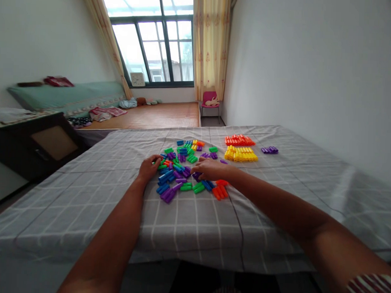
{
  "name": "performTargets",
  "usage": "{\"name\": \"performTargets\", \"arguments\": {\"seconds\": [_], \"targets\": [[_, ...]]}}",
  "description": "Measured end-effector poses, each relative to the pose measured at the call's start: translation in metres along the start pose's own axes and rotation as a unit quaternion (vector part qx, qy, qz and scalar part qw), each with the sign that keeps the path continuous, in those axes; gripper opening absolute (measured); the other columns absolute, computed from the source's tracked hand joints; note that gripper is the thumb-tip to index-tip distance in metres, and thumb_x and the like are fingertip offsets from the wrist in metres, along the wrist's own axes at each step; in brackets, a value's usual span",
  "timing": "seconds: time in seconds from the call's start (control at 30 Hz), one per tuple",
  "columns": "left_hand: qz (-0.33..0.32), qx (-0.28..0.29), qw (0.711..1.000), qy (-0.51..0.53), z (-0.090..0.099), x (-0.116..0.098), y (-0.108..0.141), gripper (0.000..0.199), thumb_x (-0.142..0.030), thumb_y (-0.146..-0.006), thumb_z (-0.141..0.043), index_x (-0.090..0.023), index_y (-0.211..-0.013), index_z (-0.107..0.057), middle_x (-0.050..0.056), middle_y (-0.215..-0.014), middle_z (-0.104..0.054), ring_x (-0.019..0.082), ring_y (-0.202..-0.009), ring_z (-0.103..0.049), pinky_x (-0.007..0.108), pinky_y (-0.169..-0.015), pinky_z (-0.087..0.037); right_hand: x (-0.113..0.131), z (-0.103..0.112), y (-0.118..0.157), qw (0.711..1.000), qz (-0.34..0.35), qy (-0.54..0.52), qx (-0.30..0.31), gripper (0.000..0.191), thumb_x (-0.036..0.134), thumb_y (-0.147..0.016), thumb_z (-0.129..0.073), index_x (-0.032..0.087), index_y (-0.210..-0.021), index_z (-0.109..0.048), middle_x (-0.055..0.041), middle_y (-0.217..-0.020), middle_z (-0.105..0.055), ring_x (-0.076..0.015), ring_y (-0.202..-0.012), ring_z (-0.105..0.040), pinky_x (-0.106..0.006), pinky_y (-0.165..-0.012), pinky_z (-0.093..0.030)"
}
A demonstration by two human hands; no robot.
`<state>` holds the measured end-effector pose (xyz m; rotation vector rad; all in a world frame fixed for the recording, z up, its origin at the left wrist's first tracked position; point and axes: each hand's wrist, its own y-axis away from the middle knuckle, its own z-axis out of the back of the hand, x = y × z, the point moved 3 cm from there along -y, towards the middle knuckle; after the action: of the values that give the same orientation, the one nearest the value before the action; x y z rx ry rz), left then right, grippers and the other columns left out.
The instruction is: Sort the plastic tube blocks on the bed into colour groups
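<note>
A mixed pile of small plastic tubes (pixel 181 168) in green, blue, purple and orange lies on the checked cloth. My left hand (pixel 150 166) rests at the pile's left edge, its fingers loosely bent and apart against the outer pieces, with nothing visibly held. Over the right side of the pile is my right hand (pixel 209 168), palm down. Its fingers close around dark purple tubes (pixel 197 176), which they partly hide. Nearer to me lie purple tubes (pixel 168 194), green tubes (pixel 198 187) and orange tubes (pixel 220 192).
Right of the pile, orange tubes (pixel 239 140) and yellow tubes (pixel 241 154) sit in grouped rows; a purple group (pixel 269 150) lies farther right. The grey cloth (pixel 192 232) hangs over the near edge. Beyond are a bed (pixel 158 113), a pink chair (pixel 210 98) and a dark cabinet (pixel 19 144).
</note>
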<state>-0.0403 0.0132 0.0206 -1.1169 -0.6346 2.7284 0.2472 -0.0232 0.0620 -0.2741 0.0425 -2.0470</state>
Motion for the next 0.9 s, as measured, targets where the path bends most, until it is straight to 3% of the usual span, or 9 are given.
{"name": "performTargets", "arguments": {"seconds": [0.13, 0.27, 0.33, 0.43, 0.53, 0.63, 0.73, 0.8, 0.9], "targets": [[-0.003, 0.002, 1.0, -0.003, 0.002, -0.002, 0.0, 0.036, -0.044, -0.079, -0.049, -0.018, -0.093, -0.07, 0.007, -0.097, -0.075, 0.022, -0.093, -0.068, 0.032, -0.089, -0.051, 0.005, 0.005, -0.005, 0.998, 0.029, -0.061, -0.005, 0.034, 0.019, -0.069, -0.078, 0.021, -0.103, -0.072, -0.0044, -0.091, -0.067, -0.0216, -0.092, -0.058, -0.034, -0.085, -0.047], [0.004, 0.007, 1.0, -0.008, 0.005, -0.002, 0.0, 0.037, -0.046, -0.077, -0.05, -0.019, -0.094, -0.07, 0.006, -0.098, -0.075, 0.023, -0.094, -0.068, 0.032, -0.089, -0.052, -0.013, 0.027, 0.008, 0.968, 0.006, -0.225, -0.11, 0.028, 0.027, -0.078, -0.07, 0.021, -0.105, -0.068, -0.0057, -0.104, -0.063, -0.0177, -0.093, -0.06, -0.034, -0.086, -0.051], [0.008, 0.009, 1.0, -0.007, 0.006, -0.003, 0.0, 0.038, -0.047, -0.077, -0.051, -0.019, -0.095, -0.07, 0.007, -0.098, -0.075, 0.023, -0.095, -0.068, 0.032, -0.09, -0.052, -0.041, 0.041, 0.026, 0.917, -0.061, -0.35, -0.183, 0.033, 0.031, -0.079, -0.068, 0.022, -0.11, -0.063, -0.005, -0.108, -0.062, -0.016, -0.09, -0.062, -0.034, -0.082, -0.055], [0.014, 0.009, 1.0, -0.002, 0.006, -0.003, -0.001, 0.039, -0.048, -0.076, -0.051, -0.019, -0.094, -0.07, 0.007, -0.099, -0.075, 0.024, -0.094, -0.068, 0.033, -0.089, -0.052, -0.099, 0.059, 0.07, 0.791, -0.161, -0.502, -0.311, 0.038, 0.035, -0.077, -0.069, 0.026, -0.112, -0.056, -0.0022, -0.105, -0.063, -0.0149, -0.086, -0.065, -0.036, -0.078, -0.058], [0.019, 0.006, 1.0, -0.001, 0.006, -0.003, -0.002, 0.04, -0.05, -0.075, -0.052, -0.018, -0.091, -0.07, 0.008, -0.098, -0.075, 0.024, -0.093, -0.068, 0.033, -0.088, -0.053, -0.156, 0.066, 0.123, 0.673, -0.218, -0.531, -0.467, 0.032, 0.032, -0.073, -0.069, 0.025, -0.101, -0.055, 0.0007, -0.093, -0.064, -0.0138, -0.085, -0.065, -0.033, -0.079, -0.058], [0.023, 0.004, 1.0, -0.003, 0.006, -0.004, -0.002, 0.039, -0.05, -0.074, -0.053, -0.019, -0.091, -0.071, 0.007, -0.097, -0.075, 0.024, -0.094, -0.068, 0.034, -0.088, -0.053, -0.198, 0.059, 0.172, 0.602, -0.283, -0.495, -0.56, 0.03, 0.032, -0.07, -0.068, 0.023, -0.094, -0.055, 0.001, -0.087, -0.063, -0.0125, -0.081, -0.065, -0.029, -0.076, -0.056], [0.028, 0.003, 1.0, -0.004, 0.007, -0.005, -0.002, 0.038, -0.049, -0.074, -0.054, -0.02, -0.092, -0.071, 0.006, -0.097, -0.075, 0.024, -0.093, -0.068, 0.033, -0.087, -0.054, -0.221, 0.05, 0.208, 0.612, -0.38, -0.382, -0.579, 0.031, 0.032, -0.068, -0.068, 0.021, -0.095, -0.057, -0.0006, -0.087, -0.064, -0.0138, -0.078, -0.064, -0.029, -0.071, -0.055], [0.03, 0.003, 1.0, -0.007, 0.008, -0.006, -0.001, 0.038, -0.049, -0.074, -0.054, -0.02, -0.092, -0.071, 0.006, -0.098, -0.075, 0.024, -0.093, -0.069, 0.033, -0.087, -0.054, -0.227, 0.047, 0.224, 0.664, -0.452, -0.251, -0.54, 0.033, 0.029, -0.066, -0.066, 0.02, -0.098, -0.061, -0.0034, -0.09, -0.066, -0.0174, -0.081, -0.064, -0.034, -0.074, -0.053], [0.027, 0.006, 1.0, -0.011, 0.008, -0.006, 0.0, 0.038, -0.049, -0.074, -0.054, -0.02, -0.092, -0.071, 0.006, -0.098, -0.075, 0.024, -0.094, -0.068, 0.033, -0.088, -0.053, -0.229, 0.045, 0.235, 0.741, -0.531, -0.036, -0.41, 0.042, 0.021, -0.067, -0.061, 0.018, -0.108, -0.064, -0.0083, -0.101, -0.068, -0.0235, -0.095, -0.06, -0.04, -0.086, -0.048]]}}
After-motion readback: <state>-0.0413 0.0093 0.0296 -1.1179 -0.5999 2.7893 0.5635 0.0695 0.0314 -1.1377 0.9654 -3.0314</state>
